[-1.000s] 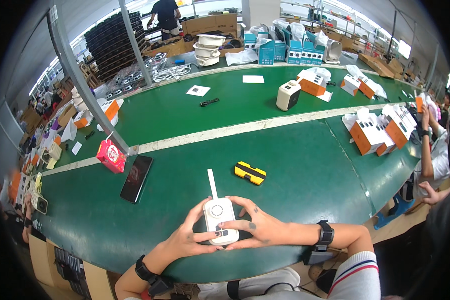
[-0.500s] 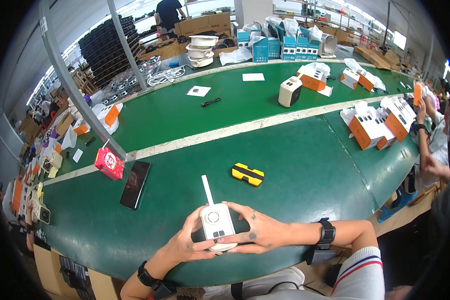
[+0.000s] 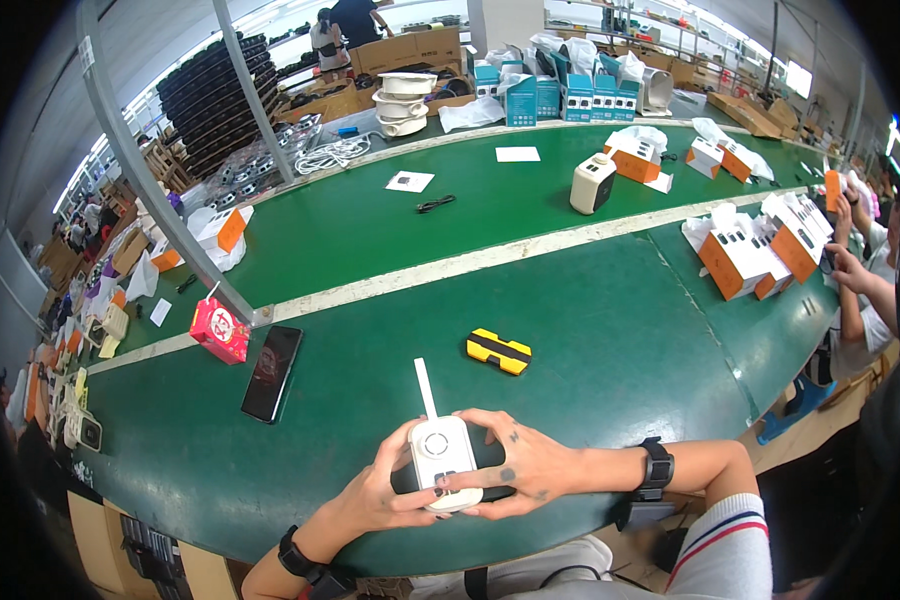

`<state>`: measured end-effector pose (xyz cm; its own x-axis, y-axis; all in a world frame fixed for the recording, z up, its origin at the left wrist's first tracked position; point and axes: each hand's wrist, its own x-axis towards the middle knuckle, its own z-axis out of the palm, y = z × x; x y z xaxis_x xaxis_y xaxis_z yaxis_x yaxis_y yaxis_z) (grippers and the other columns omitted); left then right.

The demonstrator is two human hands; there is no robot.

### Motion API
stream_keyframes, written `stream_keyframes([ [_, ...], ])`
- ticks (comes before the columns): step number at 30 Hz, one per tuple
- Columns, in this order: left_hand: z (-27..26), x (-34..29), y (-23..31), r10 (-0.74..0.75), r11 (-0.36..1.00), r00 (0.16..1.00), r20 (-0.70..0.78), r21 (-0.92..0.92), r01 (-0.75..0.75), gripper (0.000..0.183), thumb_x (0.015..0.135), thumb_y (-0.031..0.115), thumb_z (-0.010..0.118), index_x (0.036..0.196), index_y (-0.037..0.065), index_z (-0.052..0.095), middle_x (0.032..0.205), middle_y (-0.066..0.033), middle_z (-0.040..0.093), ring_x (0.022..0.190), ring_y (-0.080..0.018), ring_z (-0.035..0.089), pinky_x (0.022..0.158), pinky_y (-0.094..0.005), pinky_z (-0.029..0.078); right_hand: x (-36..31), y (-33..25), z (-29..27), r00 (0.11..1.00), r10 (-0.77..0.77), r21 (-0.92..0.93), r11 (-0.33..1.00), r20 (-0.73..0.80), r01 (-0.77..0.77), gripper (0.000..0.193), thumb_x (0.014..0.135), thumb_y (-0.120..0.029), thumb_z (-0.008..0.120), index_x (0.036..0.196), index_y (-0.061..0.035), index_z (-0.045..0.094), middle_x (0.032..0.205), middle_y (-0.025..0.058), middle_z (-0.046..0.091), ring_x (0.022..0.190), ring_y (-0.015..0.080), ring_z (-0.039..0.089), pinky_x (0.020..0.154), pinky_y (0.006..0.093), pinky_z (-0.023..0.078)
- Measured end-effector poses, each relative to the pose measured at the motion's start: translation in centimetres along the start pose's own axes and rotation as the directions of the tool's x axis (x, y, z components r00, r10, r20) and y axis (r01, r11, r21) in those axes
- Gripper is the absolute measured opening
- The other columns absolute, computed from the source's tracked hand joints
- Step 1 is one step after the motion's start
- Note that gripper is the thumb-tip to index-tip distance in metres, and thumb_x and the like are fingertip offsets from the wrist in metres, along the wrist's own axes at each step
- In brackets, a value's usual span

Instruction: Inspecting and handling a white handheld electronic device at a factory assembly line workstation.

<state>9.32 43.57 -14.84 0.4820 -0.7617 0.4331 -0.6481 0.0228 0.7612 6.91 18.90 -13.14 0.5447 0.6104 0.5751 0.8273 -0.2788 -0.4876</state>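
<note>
Both the left hand (image 3: 375,492) and right hand (image 3: 523,466) grasp a white device (image 3: 440,462), apparently strap-tipped, long axis pointing away.

Yellow-black block (image 3: 499,350), dark phone (image 3: 272,372), red packet (image 3: 220,330), green table (image 3: 590,330)

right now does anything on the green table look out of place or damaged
Nothing stands out. Both hands, left hand and right hand, hold a white and black gadget over the green table. The phone and yellow and black block lie flat, intact.
</note>
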Motion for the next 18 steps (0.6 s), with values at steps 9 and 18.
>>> stream_keyframes([
  [9,-0.2,-0.4,-0.2,-0.034,0.999,0.999,0.033,-0.040,0.035,0.044,0.067,0.011,0.078,0.103,0.022,0.054,0.138,-0.0299,0.019,0.121,-0.0487,0.040,0.097,-0.0509,0.044,0.2,-0.4,0.1,1.000,-0.002,-0.014,1.000,0.017,0.002,0.052,0.071,-0.033,0.074,0.120,-0.0262,0.058,0.125,0.0282,0.037,0.114,0.0389,0.042,0.086,0.0458,0.041],
  [18,-0.6,-0.8,-0.6,0.044,0.999,0.998,0.053,0.006,-0.045,0.036,0.069,0.015,0.078,0.099,0.020,0.057,0.139,-0.0298,0.019,0.122,-0.0483,0.040,0.097,-0.0485,0.044,0.3,0.1,1.0,1.000,-0.010,0.066,0.998,0.008,0.010,0.052,0.074,-0.032,0.072,0.123,-0.0269,0.055,0.131,0.0298,0.033,0.118,0.0404,0.041,0.087,0.0432,0.041],
])
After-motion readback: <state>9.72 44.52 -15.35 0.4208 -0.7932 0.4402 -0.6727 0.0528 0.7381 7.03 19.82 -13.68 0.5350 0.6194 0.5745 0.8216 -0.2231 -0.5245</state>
